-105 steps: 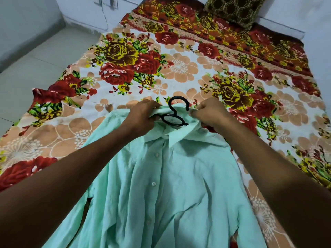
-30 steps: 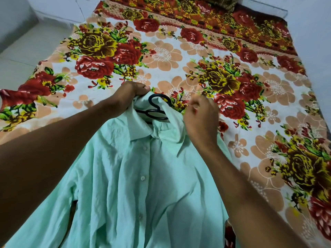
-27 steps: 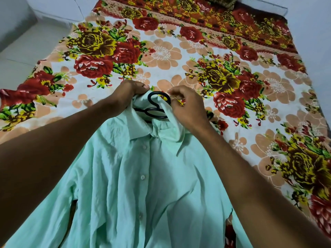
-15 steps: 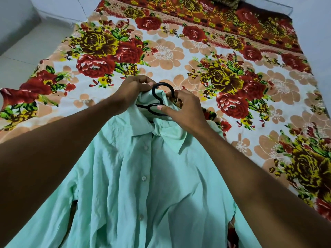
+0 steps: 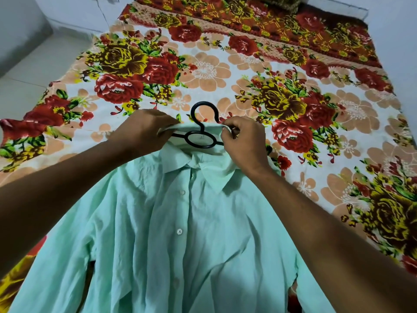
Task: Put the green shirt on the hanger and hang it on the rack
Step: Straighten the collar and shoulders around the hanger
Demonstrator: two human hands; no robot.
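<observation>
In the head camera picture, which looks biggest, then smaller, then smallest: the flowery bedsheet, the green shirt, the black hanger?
1. flowery bedsheet
2. green shirt, though being nearer the camera makes it look bigger
3. black hanger, partly hidden inside the collar

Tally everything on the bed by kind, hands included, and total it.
Hands: 2, left hand and right hand
Pale green button-up cotton shirt: 1
Black plastic hanger: 1
Dark patterned pillow: 1
Floral bedsheet: 1
Total: 6

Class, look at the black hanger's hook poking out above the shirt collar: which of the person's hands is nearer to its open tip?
Right. The right hand pinches the collar just beside the hook tip; the left hand grips the collar further off, on the other side.
</observation>
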